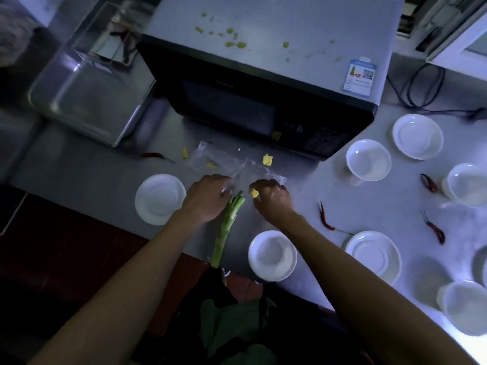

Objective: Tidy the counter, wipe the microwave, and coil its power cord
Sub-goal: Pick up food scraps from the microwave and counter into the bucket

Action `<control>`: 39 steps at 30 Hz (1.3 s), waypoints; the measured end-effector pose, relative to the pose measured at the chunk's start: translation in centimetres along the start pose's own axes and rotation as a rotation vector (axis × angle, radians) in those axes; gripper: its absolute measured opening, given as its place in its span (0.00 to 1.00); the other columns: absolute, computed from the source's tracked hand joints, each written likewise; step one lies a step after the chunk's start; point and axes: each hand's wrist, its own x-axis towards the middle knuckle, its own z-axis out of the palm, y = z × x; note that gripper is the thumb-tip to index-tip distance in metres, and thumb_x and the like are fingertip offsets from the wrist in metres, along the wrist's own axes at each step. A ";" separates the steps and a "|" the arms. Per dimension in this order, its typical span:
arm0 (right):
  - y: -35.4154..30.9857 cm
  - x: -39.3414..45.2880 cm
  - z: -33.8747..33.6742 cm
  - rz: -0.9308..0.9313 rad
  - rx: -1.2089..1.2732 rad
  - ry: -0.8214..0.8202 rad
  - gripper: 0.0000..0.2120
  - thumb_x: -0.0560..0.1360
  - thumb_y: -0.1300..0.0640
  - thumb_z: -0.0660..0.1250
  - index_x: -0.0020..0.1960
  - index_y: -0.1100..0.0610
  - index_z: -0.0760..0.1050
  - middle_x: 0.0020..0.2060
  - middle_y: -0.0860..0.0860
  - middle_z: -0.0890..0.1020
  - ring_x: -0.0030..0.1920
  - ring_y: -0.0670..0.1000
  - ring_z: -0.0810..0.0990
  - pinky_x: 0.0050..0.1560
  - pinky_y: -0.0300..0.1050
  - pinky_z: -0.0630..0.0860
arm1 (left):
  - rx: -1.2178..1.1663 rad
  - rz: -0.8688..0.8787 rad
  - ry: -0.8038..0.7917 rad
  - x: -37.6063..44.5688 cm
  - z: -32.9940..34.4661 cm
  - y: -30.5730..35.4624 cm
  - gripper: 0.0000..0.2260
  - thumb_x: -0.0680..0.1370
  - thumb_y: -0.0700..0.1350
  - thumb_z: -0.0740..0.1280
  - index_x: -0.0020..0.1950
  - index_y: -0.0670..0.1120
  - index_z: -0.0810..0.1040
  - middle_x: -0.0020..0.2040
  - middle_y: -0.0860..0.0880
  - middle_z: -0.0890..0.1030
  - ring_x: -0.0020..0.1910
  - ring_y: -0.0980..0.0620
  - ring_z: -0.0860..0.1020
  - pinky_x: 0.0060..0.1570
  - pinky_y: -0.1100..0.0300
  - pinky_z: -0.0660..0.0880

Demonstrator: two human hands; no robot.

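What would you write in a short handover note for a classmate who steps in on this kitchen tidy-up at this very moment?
Left hand: resting on the green scallion stalk and the edge of the clear plastic bag.
Right hand: pinching a small yellow food scrap.
Black-fronted microwave: top spattered with yellow-green bits, not yet wiped.
Black power cord: loose at the right, uncoiled.
Left: gather scraps, dried red chillies and white dishes; wipe; coil.

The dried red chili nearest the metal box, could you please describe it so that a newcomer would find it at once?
Start at the black microwave and look left to the shiny metal box beside it. On the grey counter just in front of that box lies a dried red chili. It lies alone left of the hands; the other chilies lie right, among white dishes.
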 end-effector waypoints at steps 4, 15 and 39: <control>-1.0 0.5 0.7 0.018 -0.107 0.034 0.15 0.76 0.64 0.66 0.60 0.52 0.80 0.60 0.54 0.81 0.60 0.58 0.76 0.59 0.53 0.74 | -0.018 0.067 0.023 1.1 -1.1 -1.6 0.06 0.80 0.48 0.61 0.52 0.49 0.76 0.49 0.49 0.80 0.48 0.44 0.78 0.47 0.47 0.77; -2.1 1.3 1.5 0.231 -0.103 0.073 0.09 0.81 0.55 0.63 0.56 0.55 0.80 0.54 0.54 0.79 0.57 0.56 0.75 0.56 0.52 0.75 | -0.086 0.125 -0.015 2.8 -2.2 -5.4 0.17 0.80 0.46 0.63 0.68 0.47 0.76 0.66 0.46 0.78 0.63 0.43 0.75 0.61 0.49 0.73; -12.5 8.5 2.5 0.176 0.210 0.177 0.08 0.75 0.57 0.67 0.53 0.54 0.81 0.49 0.55 0.83 0.50 0.59 0.80 0.45 0.45 0.72 | -0.064 0.109 0.242 4.8 -6.7 -15.0 0.10 0.77 0.42 0.64 0.54 0.50 0.82 0.54 0.49 0.82 0.53 0.45 0.75 0.52 0.47 0.74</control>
